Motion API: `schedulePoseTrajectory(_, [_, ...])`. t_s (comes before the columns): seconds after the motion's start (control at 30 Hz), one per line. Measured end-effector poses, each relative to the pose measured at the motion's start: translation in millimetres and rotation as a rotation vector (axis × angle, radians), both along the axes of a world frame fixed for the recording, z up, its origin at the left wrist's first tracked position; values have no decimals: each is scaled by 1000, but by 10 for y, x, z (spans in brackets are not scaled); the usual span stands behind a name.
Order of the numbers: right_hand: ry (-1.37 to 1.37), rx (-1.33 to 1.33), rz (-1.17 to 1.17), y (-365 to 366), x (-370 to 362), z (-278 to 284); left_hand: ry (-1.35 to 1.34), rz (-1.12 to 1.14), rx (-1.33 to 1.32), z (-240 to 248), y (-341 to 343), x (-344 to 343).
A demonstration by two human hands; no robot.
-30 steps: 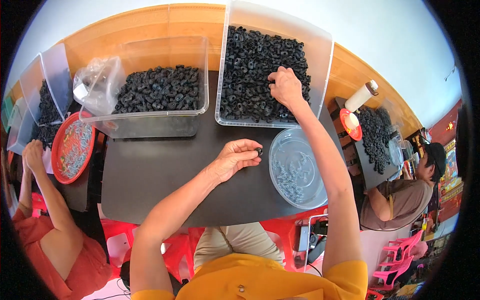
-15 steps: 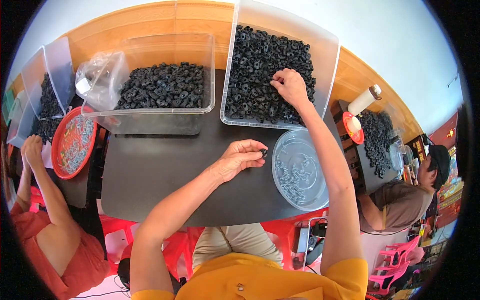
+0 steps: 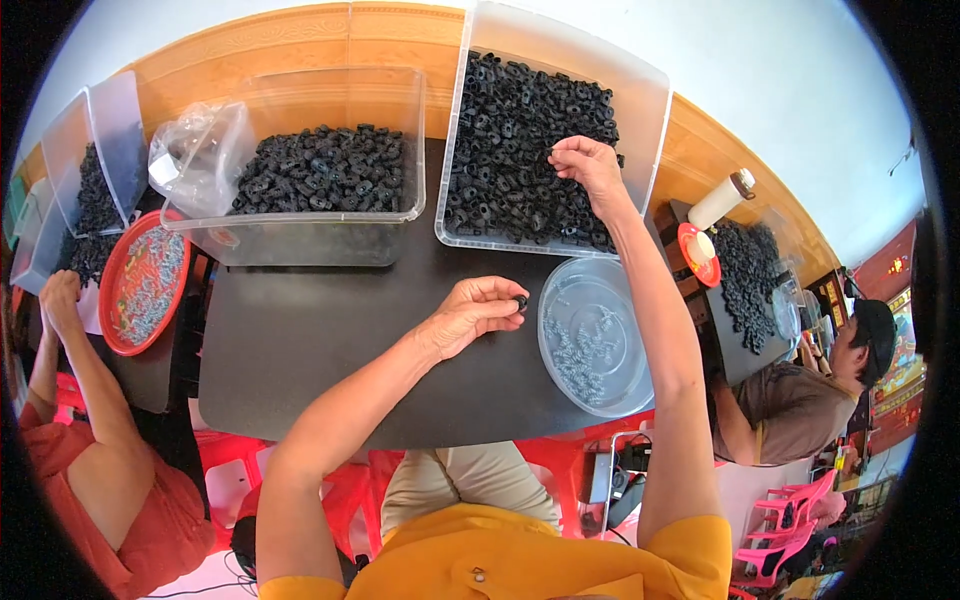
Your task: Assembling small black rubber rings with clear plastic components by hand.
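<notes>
In my left hand, over the middle of the dark table, a small black plastic piece is pinched between thumb and fingers. My right hand reaches above a clear plastic tub filled with loose black plastic pieces. Its thumb and forefinger are pressed together at the tips; what they hold, if anything, is too small to make out. Under my right forearm lies a round clear tray with many small silvery springs, close to the right of my left hand.
A second clear tub of black pieces stands at the back left, with a crumpled plastic bag at its side. Further left, a co-worker's hands are beside a red tray. Another person sits at right by more black pieces.
My right hand has shifted slightly to the right over the tub, its fingertips lifting a little from the pieces. My left hand keeps its pinch on the black piece. The whole view has shifted slightly.
</notes>
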State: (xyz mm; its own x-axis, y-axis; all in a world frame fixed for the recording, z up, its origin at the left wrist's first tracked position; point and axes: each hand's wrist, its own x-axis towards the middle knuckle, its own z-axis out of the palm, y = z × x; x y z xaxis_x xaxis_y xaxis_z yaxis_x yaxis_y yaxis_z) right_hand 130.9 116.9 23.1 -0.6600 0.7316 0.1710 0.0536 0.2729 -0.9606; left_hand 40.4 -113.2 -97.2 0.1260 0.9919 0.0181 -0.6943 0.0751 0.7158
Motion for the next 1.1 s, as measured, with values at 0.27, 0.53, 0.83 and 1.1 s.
schedulePoseTrajectory(0.27, [54, -210, 219, -621, 358, 75, -30, 2, 22, -58, 23, -15])
schedulePoseTrajectory(0.53, [-54, -140, 116, -1414, 943, -392, 38, 62, 56, -10, 8, 20])
schedulePoseTrajectory(0.83, [-5, -143, 99, -1670, 958, -576, 160, 67, 100, -17, -32, 91])
schedulePoseTrajectory(1.1, [-61, 37, -77, -1765, 887, -613, 204, 121, 116, -20, -38, 109])
